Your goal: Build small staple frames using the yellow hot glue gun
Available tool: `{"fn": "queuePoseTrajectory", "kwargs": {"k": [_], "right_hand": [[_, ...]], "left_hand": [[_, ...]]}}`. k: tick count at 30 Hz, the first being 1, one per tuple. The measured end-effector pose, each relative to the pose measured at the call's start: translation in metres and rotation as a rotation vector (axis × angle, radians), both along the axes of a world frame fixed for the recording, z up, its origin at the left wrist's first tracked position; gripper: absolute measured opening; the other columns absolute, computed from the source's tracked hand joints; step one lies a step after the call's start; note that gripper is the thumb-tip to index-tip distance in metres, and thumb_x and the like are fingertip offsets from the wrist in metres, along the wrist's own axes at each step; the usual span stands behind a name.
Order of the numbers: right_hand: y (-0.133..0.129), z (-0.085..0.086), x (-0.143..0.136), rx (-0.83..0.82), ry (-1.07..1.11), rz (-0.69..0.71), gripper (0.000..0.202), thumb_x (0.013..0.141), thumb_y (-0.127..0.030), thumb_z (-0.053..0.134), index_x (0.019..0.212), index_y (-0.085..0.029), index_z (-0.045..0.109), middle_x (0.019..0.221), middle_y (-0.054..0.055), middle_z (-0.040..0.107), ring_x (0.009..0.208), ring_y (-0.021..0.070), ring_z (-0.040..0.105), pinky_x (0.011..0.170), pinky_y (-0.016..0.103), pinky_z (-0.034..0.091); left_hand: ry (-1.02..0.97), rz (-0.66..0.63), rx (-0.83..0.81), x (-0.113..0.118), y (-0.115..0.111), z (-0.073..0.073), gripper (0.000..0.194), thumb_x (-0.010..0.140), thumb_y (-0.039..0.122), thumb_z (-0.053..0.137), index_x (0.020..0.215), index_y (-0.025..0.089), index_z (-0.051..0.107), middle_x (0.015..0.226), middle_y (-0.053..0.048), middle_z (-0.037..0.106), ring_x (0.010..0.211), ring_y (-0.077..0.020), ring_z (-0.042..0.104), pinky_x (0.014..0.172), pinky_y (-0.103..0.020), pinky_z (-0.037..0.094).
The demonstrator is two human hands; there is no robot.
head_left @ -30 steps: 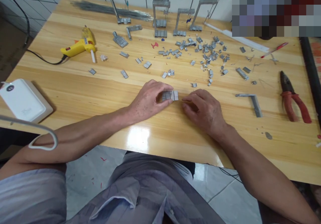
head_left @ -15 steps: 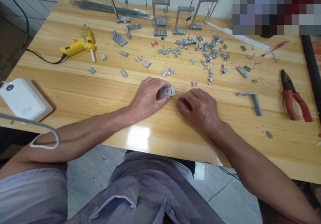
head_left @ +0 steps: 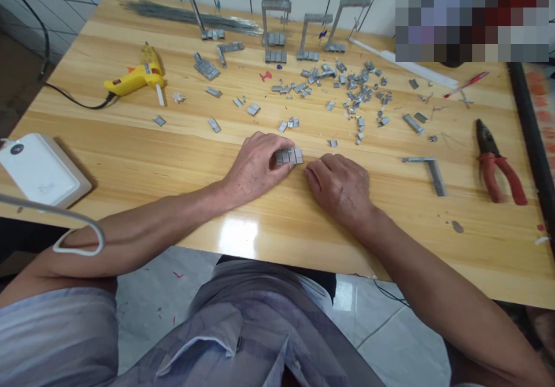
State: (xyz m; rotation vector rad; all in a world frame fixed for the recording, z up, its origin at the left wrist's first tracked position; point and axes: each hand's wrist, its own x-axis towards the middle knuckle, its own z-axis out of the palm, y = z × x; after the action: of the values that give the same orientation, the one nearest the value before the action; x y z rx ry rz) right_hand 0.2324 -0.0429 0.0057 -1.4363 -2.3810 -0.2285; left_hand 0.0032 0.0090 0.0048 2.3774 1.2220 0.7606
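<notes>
My left hand [head_left: 260, 162] grips a small grey block of staple strips [head_left: 289, 156] between thumb and fingers, low over the wooden table. Just to the right of it, my right hand [head_left: 340, 185] rests on the tabletop with its fingers curled inward. Whether anything lies inside those fingers is hidden. A few short staple pieces [head_left: 289, 124] lie beyond the left hand, and a single small piece [head_left: 333, 143] sits beyond the right one. Farther right on the wood is an L-shaped staple strip [head_left: 436, 173].
Loose staple pieces [head_left: 362, 89] are scattered behind the hands. Upright staple frames [head_left: 275, 29] stand near the tiled wall. A yellow glue gun [head_left: 136, 78] and a white power bank [head_left: 43, 170] are at left; red-handled pliers [head_left: 498, 167] and a red pen [head_left: 468, 85] at right.
The right hand's fingers have curled in more tightly, and it has shifted very slightly. My left hand keeps its hold on the staple block. The view has turned a little.
</notes>
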Motion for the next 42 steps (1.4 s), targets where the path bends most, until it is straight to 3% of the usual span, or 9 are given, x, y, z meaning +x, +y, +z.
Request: {"fn": "queuePoseTrajectory", "kwargs": {"k": [8,12,20,26,31,35,39,42], "right_hand": [[0.006,-0.007,0.005,-0.017,0.028,-0.091,0.033,0.113,-0.022,0.052,0.088,-0.021,0.073,0.086,0.009,0.074,0.077,0.0212,0.061,0.067,0.036,0.033],[0.011,-0.01,0.013,-0.049,0.229,-0.091,0.021,0.109,-0.03,0.059,0.097,-0.023,0.074,0.09,0.008,0.078,0.081,0.0219,0.067,0.07,0.034,0.042],[0.01,0.0,0.02,-0.24,0.702,-0.073,0.013,0.103,-0.024,0.058,0.108,-0.026,0.07,0.09,0.0,0.079,0.067,0.0156,0.064,0.068,0.031,0.051],[0.009,0.001,0.022,-0.287,0.688,-0.048,0.013,0.103,-0.028,0.06,0.108,-0.026,0.071,0.084,0.0,0.071,0.069,0.0173,0.06,0.069,0.034,0.051],[0.01,0.0,0.024,-0.182,0.571,-0.038,0.016,0.095,-0.022,0.063,0.105,-0.025,0.074,0.097,0.005,0.075,0.078,0.0197,0.064,0.072,0.035,0.053],[0.007,0.002,0.026,-0.25,0.63,-0.039,0.017,0.101,-0.022,0.059,0.104,-0.025,0.076,0.093,0.004,0.078,0.077,0.0191,0.067,0.075,0.035,0.055],[0.007,0.004,0.028,-0.434,0.868,-0.034,0.013,0.106,-0.035,0.066,0.108,-0.026,0.075,0.087,0.001,0.077,0.069,0.0164,0.063,0.067,0.033,0.053],[0.01,0.005,0.029,-0.571,1.054,0.001,0.025,0.103,-0.051,0.076,0.108,-0.026,0.075,0.084,0.0,0.075,0.067,0.0157,0.062,0.064,0.032,0.054]], "left_hand": [[-0.001,-0.027,-0.013,0.001,-0.002,0.0,0.023,0.101,0.03,0.072,0.123,0.022,0.074,0.124,-0.008,0.083,0.116,-0.0286,0.073,0.109,-0.047,0.052],[-0.02,-0.024,-0.006,0.001,-0.002,0.0,0.023,0.101,0.028,0.072,0.123,0.023,0.074,0.124,-0.008,0.083,0.116,-0.028,0.072,0.108,-0.046,0.052],[-0.059,-0.15,0.01,-0.001,-0.004,-0.001,0.023,0.101,0.03,0.073,0.124,0.023,0.074,0.12,-0.007,0.084,0.111,-0.0266,0.074,0.105,-0.046,0.053],[-0.009,-0.22,-0.037,-0.003,-0.004,-0.002,0.028,0.1,0.027,0.075,0.129,0.025,0.074,0.121,-0.006,0.083,0.115,-0.0269,0.074,0.104,-0.045,0.053],[0.03,-0.21,-0.052,-0.002,-0.004,0.001,0.03,0.098,0.026,0.076,0.127,0.026,0.075,0.121,-0.007,0.083,0.115,-0.0277,0.074,0.103,-0.045,0.053],[0.03,-0.213,-0.061,-0.001,-0.005,0.004,0.03,0.099,0.026,0.075,0.129,0.025,0.075,0.12,-0.007,0.083,0.114,-0.0273,0.074,0.104,-0.045,0.053],[0.032,-0.234,-0.061,-0.002,-0.005,0.003,0.032,0.098,0.025,0.076,0.13,0.025,0.074,0.121,-0.007,0.083,0.114,-0.0272,0.074,0.103,-0.045,0.053],[0.036,-0.246,-0.063,-0.003,-0.005,0.002,0.033,0.098,0.024,0.077,0.131,0.025,0.074,0.121,-0.006,0.083,0.115,-0.0268,0.074,0.105,-0.044,0.052]]}}
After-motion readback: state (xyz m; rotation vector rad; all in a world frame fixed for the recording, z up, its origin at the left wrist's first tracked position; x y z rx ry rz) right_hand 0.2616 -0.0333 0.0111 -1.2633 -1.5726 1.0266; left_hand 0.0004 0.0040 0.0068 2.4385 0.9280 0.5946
